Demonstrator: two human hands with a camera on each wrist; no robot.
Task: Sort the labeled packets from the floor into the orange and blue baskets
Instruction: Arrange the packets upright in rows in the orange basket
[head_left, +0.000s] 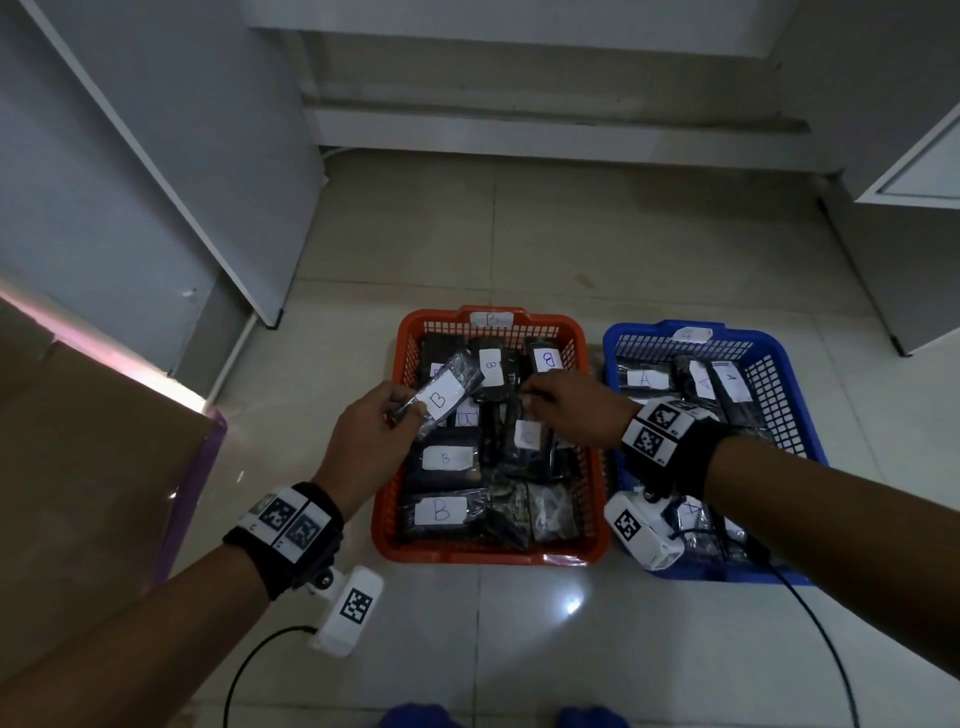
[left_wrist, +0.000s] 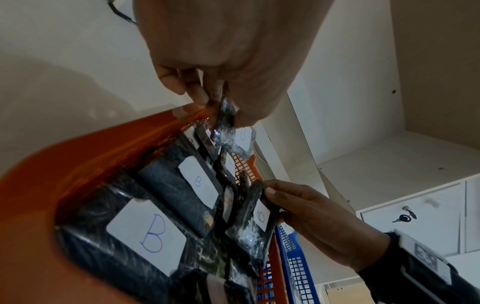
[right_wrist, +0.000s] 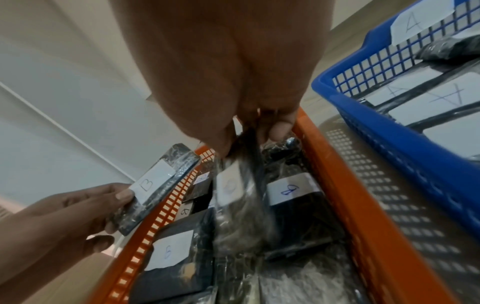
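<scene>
The left hand (head_left: 363, 431) pinches a black packet (head_left: 441, 397) by its near end, thumb on top beside the white label marked B, fingers curled beneath. The packet hangs over the orange basket (head_left: 387, 540) at about its 10 o'clock corner, tilted up toward 1 o'clock. The right hand (head_left: 571, 410) reaches in from 3 o'clock over the basket's middle, fingertips closed on the edge of a second packet (right_wrist: 244, 195).

The head view hides that second grip under the knuckles. The right wrist view shows it: thumb and fingers squeeze a thin, blurred plastic-wrapped packet that hangs edge-on above the others. The left wrist view shows the same packet from the other side, its B label (left_wrist: 261, 215) just beside the right thumb.

The orange basket is full of black packets (head_left: 441, 512) with B labels. The blue basket (head_left: 800, 405) stands just beside it at 3 o'clock, holding packets marked A (head_left: 644, 379). Only the right wrist view shows the paper tag (right_wrist: 418, 22) on the blue rim clearly. Both baskets sit on the tiled floor (head_left: 519, 649).
</scene>
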